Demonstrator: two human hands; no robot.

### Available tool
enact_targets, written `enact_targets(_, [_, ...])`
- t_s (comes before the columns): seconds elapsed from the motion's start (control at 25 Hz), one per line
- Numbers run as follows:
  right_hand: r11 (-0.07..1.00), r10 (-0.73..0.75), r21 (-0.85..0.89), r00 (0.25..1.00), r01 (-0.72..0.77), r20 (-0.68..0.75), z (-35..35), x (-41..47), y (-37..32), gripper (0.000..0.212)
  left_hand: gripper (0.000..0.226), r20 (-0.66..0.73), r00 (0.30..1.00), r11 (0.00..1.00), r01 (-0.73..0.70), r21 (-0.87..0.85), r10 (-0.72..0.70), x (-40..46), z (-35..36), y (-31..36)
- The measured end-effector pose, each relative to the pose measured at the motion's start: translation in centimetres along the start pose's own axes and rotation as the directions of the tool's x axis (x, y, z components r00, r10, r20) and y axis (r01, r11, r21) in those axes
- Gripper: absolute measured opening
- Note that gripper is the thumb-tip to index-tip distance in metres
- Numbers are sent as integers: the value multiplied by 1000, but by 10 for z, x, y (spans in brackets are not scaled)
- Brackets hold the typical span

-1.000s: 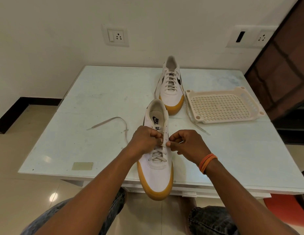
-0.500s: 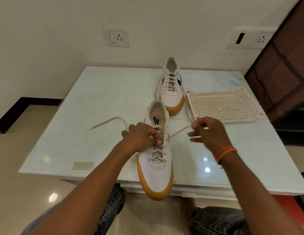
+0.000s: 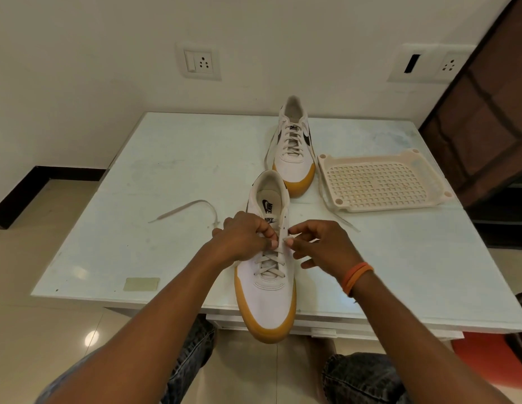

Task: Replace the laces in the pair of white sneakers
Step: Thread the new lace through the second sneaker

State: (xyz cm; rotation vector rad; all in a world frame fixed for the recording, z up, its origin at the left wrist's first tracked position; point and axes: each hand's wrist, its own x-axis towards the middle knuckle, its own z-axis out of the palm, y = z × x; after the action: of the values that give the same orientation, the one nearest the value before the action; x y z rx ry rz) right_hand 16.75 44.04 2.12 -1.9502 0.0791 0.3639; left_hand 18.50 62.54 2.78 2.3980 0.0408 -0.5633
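A white sneaker with a tan sole (image 3: 268, 301) lies at the table's near edge, toe toward me and overhanging it. Its lower eyelets are laced with a pale lace. My left hand (image 3: 245, 239) grips the sneaker's upper at the left eyelet row. My right hand (image 3: 321, 246) pinches the lace (image 3: 287, 238) close to the right eyelet row. The lace's other end (image 3: 190, 207) trails loose on the table to the left. A second, fully laced sneaker (image 3: 294, 150) stands farther back.
A beige perforated plastic tray (image 3: 382, 182) lies upside down at the right of the white table (image 3: 166, 176). A small tan sticker (image 3: 141, 284) sits near the front left edge. Wall sockets are behind. My knees in jeans are below the table edge.
My right hand pulled the lace out to the right, then came back to the sneaker's eyelets. My left hand stayed on the sneaker.
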Motion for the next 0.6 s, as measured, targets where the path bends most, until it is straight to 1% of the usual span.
enact_targets(0.08, [989, -98, -122, 991, 87, -94, 9, 0, 3, 12, 20, -7, 1000, 1000, -3, 6, 3, -1, -1, 0])
enact_targets(0.12, [981, -127, -163, 986, 109, -107, 8, 1, 2, 7, 19, -9, 1000, 1000, 0, 18, 0, -2, -3, 0])
enact_targets(0.2, [981, -126, -161, 986, 108, -106, -6, 4, 1, 6, 17, -10, 1000, 997, 2, 81, -2, -4, -6, 2])
enact_targets(0.24, [985, -119, -142, 981, 98, -150, -18, 6, 2, 8, 16, -8, 1000, 993, 3, 117, -2, -5, -7, 3])
enact_targets(0.28, [990, -110, -111, 964, 86, -240, -34, 10, 4, 13, 14, -8, 1000, 991, 5, 133, -4, -6, -9, 3])
enact_targets(0.36, [998, -68, -33, 885, 60, -461, -68, 15, 11, 18, 13, -6, 1000, 994, 5, 106, -5, -6, -11, 3])
enact_targets(0.4, [999, -45, -17, 844, 43, -534, -80, 15, 15, 15, 13, -3, 1000, 996, 3, 91, -3, -5, -11, 3])
enact_targets(0.44, [999, -32, -17, 825, 27, -564, -85, 14, 17, 10, 14, -1, 1000, 996, -1, 87, 1, -5, -11, 3])
enact_targets(0.48, [1000, -23, -21, 840, 14, -542, -84, 12, 17, 11, 15, 4, 1000, 996, -1, 85, 1, -4, -10, 2])
enact_targets(0.52, [1000, -16, -12, 887, 12, -461, -75, 10, 16, 21, 15, 12, 1000, 997, -1, 74, 0, -3, -9, 1])
enact_targets(0.56, [1000, -10, 8, 944, 14, -329, -61, 7, 13, 32, 16, 23, 1000, 999, -1, 47, 0, -2, -8, 1])
enact_targets(0.6, [1000, -6, 20, 983, 10, -186, -44, 3, 8, 38, 17, 30, 1000, 1000, 1, 14, -1, -1, -7, 1])
